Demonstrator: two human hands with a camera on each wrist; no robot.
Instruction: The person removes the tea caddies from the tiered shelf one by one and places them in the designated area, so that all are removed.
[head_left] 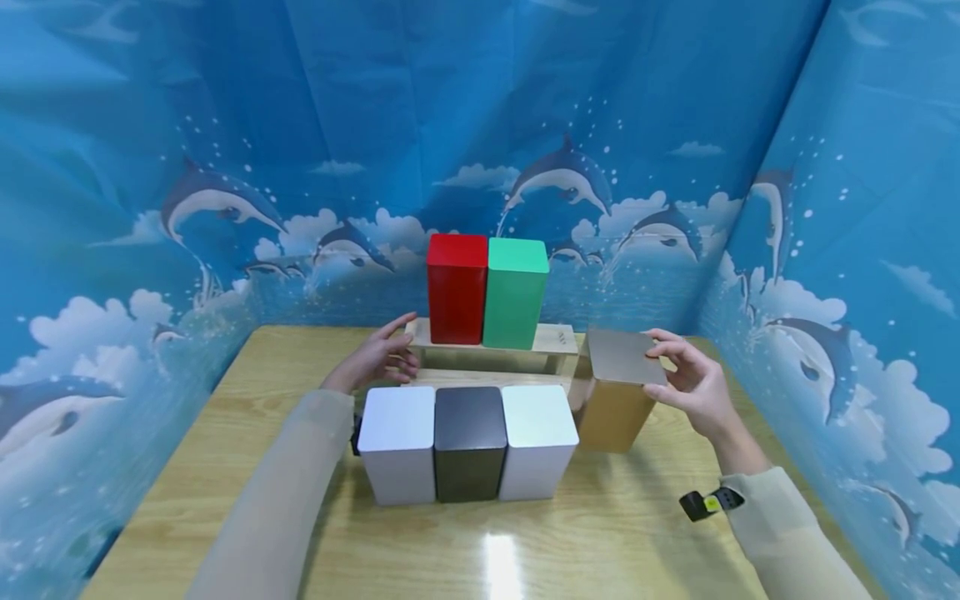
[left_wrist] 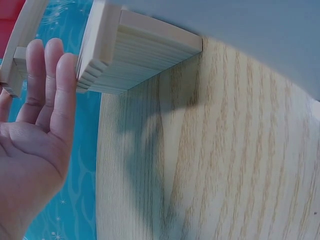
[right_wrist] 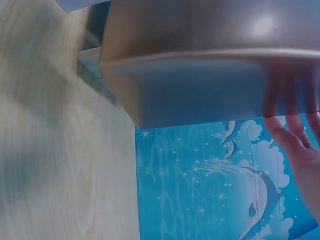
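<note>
My right hand (head_left: 693,387) holds a shiny gold-brown box (head_left: 618,408) near its top right side, thumb toward the front and fingers toward the back. In the right wrist view, the fingers (right_wrist: 292,135) lie against the box's glossy side, which mirrors them. The box stands at the right end of a low pale wooden stand (head_left: 555,340). At the stand's left end is my left hand (head_left: 382,354), palm turned inward. Its fingers (left_wrist: 65,90) are loosely extended beside the wood. A red box (head_left: 457,292) and a green box (head_left: 516,296) stand upright on the stand.
In front of the stand, a white box (head_left: 399,450), a black box (head_left: 470,450) and another white box (head_left: 538,446) form a row on the wooden table (head_left: 420,550). A blue dolphin-print curtain (head_left: 360,108) hangs behind and at the sides.
</note>
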